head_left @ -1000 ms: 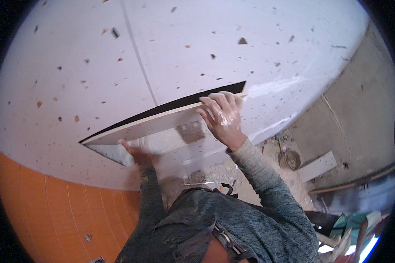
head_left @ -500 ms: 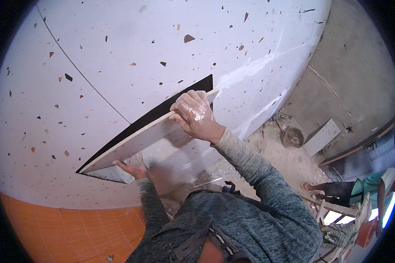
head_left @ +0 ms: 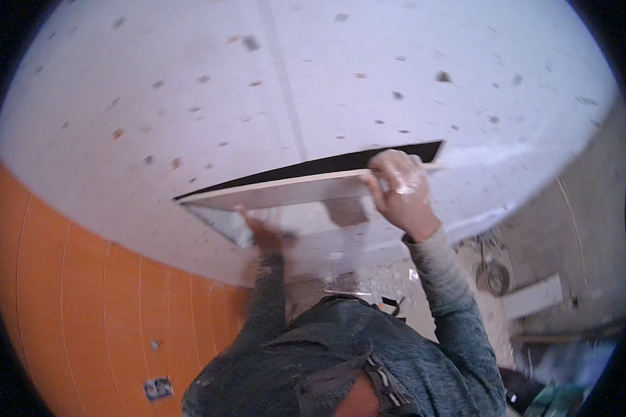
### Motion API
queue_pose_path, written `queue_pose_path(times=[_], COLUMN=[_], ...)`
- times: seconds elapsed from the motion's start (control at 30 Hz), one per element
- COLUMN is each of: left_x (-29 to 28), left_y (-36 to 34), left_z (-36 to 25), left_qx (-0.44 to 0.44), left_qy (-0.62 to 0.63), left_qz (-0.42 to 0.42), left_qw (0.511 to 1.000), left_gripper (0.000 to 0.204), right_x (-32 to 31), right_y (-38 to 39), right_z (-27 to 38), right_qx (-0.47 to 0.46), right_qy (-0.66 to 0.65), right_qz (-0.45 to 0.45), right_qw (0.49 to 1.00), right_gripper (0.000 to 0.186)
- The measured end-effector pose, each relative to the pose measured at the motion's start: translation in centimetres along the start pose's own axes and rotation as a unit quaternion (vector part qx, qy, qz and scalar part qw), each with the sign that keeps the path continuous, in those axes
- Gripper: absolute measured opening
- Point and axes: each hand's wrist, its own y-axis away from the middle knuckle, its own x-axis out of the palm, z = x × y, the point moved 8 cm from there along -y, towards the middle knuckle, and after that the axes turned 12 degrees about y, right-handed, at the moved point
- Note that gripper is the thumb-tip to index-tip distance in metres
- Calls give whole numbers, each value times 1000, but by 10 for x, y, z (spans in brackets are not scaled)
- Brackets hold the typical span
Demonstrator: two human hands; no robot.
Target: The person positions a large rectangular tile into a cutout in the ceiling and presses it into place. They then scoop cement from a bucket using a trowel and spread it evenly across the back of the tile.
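Observation:
A thin, pale speckled tile (head_left: pixel 292 192) tilts out from the white speckled wall (head_left: pixel 209 115), its light edge running across the middle of the view. Behind that edge shows a dark wedge-shaped gap (head_left: pixel 355 159). My right hand (head_left: pixel 402 189), smeared with white, is closed over the edge towards its right end. Lower and to the left, my left hand (head_left: pixel 263 231) holds the tile from its near side. One digit stretches up against the face; the other fingers are blurred or hidden.
An orange panelled surface (head_left: pixel 118 278) lies at the left. To the right are a bucket (head_left: pixel 495 278), a loose pale board (head_left: pixel 533 297) and a grey wall (head_left: pixel 581 215). Debris (head_left: pixel 382 267) lies on the floor below. Part of another person's green clothing (head_left: pixel 560 402) shows at the lower right.
The view has swung, so the tile and both hands appear farther right and the tile's edge lies closer to level. Both hands remain on the tile.

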Motion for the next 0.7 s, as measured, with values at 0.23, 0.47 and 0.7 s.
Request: queue_pose_path(times=[0.23, 0.47, 0.7], left_x=[-5, 4, 10], left_y=[-6, -14, -2], left_z=[-23, -58, -64], left_qx=[68, 158, 166], left_qy=[-82, -137, -150], left_qz=[-22, 8, -27], left_qw=[994, 978, 974], left_gripper=[94, 103, 104], right_x=[7, 10, 12], right_y=[-5, -14, -6], right_z=[14, 14, 16], right_qx=[-26, -22, -22], right_qy=[10, 0, -14], right_qz=[15, -16, -33], right_qw=[999, 1000, 999], right_gripper=[17, 14, 13])
